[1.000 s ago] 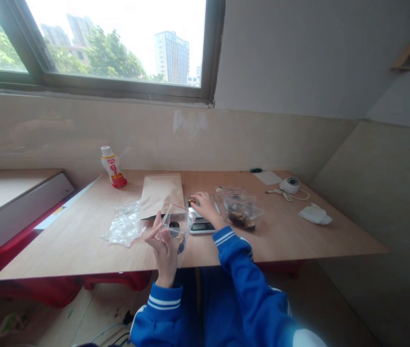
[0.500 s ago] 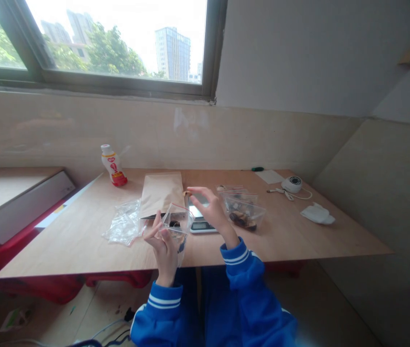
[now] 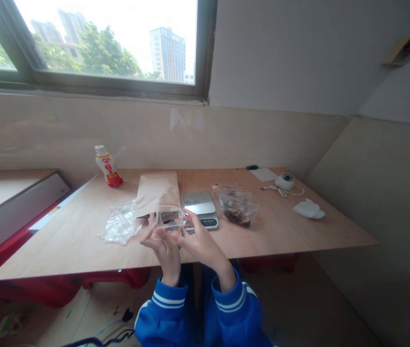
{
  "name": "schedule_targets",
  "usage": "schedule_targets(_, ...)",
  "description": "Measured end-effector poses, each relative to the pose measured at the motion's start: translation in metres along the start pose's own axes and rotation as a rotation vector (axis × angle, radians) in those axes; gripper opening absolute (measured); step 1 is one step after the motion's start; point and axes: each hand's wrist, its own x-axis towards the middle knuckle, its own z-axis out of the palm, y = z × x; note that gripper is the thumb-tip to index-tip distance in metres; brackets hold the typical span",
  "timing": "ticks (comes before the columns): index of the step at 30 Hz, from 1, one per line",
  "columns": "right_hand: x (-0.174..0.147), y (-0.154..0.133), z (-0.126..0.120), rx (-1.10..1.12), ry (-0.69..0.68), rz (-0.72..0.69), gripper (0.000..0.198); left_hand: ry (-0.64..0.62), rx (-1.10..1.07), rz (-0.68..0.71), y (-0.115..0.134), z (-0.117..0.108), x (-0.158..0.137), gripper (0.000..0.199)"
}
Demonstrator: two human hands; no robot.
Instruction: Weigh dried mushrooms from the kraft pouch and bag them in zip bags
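My left hand (image 3: 163, 246) holds a small clear zip bag (image 3: 169, 212) with a red strip along its mouth, just over the table's front edge. Dark pieces show inside the bag, partly covered by my fingers. My right hand (image 3: 201, 238) is at the bag's right side, its thumb and fingers closed on the plastic. Behind it lies a digital kitchen scale (image 3: 199, 203) with a bare metal plate and a lit display. The small brown piece is not visible now.
Filled zip bags (image 3: 240, 212) lie right of the scale. To the left are a kraft paper pouch (image 3: 157, 189), spare clear bags (image 3: 118, 224) and a bottle (image 3: 108, 167). A white device with cable (image 3: 284, 181), white tissue (image 3: 308, 209) and green-handled screwdriver (image 3: 252, 167) lie farther right.
My right hand has come down and left from above the scale to the bag, uncovering the scale. The small brown piece it pinched is out of sight. The view has turned slightly right.
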Motion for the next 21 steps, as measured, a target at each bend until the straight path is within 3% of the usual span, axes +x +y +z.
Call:
schedule_targets(2,-0.001,0.005,0.006,0.066,0.131,0.055,0.060,-0.015,0.034,0.020,0.005,0.001,-0.004,0.031)
schedule_targets(4,-0.002,0.006,0.002,0.149,0.245,0.072,0.050,-0.112,0.071,0.072,0.008,0.000,-0.004,0.034)
schedule_targets(7,-0.004,-0.001,-0.018,0.280,0.367,0.041,0.041,-0.188,0.098,0.132,0.010,-0.004,0.002,0.038)
schedule_targets(10,-0.010,-0.012,-0.039,0.336,0.476,0.026,0.033,-0.222,0.069,0.059,0.010,-0.006,0.011,0.041)
schedule_targets(12,-0.013,-0.016,-0.047,0.326,0.477,0.033,0.030,-0.324,0.000,-0.030,0.010,-0.006,0.014,0.042)
schedule_targets(15,-0.016,-0.015,-0.051,0.240,0.368,0.033,0.028,-0.438,-0.093,-0.171,0.012,-0.002,0.014,0.037)
schedule_targets(17,-0.016,-0.013,-0.050,0.159,0.325,0.009,0.028,-0.437,-0.116,-0.238,0.014,0.000,0.011,0.036)
schedule_targets(21,-0.017,-0.011,-0.049,0.117,0.420,-0.005,0.030,-0.394,-0.151,-0.312,0.015,-0.003,0.007,0.041)
